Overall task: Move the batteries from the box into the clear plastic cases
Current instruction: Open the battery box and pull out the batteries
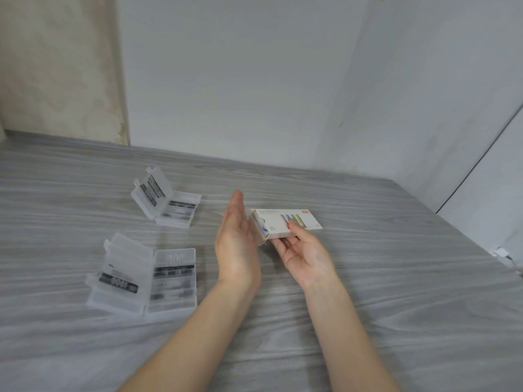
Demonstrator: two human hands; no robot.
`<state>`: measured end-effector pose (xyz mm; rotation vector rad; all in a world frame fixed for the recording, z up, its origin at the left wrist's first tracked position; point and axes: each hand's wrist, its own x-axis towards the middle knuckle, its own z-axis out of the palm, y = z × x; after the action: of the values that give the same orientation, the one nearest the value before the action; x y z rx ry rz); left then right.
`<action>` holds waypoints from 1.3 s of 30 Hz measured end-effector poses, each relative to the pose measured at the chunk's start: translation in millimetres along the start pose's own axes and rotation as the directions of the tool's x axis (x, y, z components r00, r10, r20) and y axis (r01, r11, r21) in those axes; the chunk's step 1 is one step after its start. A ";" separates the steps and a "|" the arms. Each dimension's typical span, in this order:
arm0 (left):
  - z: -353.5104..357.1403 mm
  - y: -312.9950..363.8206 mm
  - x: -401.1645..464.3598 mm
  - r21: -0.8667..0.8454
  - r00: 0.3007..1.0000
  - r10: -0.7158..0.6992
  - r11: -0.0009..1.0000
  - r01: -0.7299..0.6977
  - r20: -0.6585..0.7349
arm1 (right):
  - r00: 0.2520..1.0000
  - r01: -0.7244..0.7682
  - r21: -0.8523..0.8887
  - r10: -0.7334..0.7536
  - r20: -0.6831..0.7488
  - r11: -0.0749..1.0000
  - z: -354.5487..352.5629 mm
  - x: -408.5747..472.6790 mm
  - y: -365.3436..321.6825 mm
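Grey wood-grain tabletop (368,306), white walls behind. Right hand (304,257) pinching battery box (285,223) along its near edge, held off the surface, open end facing left. Left hand (236,244) flat, fingers straight, holding nothing, cupped against that open end. Two clear cases, far case (167,198) and near case (143,275), lying open well left, apparently part-filled. Advice: tilt box gently, catch batteries in palm, avoid spilling.

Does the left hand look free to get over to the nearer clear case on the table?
Probably yes. The left hand is flat against the end of the battery box, gripping nothing, while the right hand holds the box. The nearer clear case lies open, with only bare table between.
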<state>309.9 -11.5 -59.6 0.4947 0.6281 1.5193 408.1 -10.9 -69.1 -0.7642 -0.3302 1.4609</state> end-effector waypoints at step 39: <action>-12.6 -11.8 18.1 0.070 0.954 -0.271 0.957 0.281 -0.128 | 0.979 0.167 -0.338 -0.196 -0.052 0.926 -13.1 11.3 -10.4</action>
<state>309.7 5.3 -78.2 0.3681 0.8237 1.2645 425.7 -2.8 -74.7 -1.0354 -0.5770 1.2071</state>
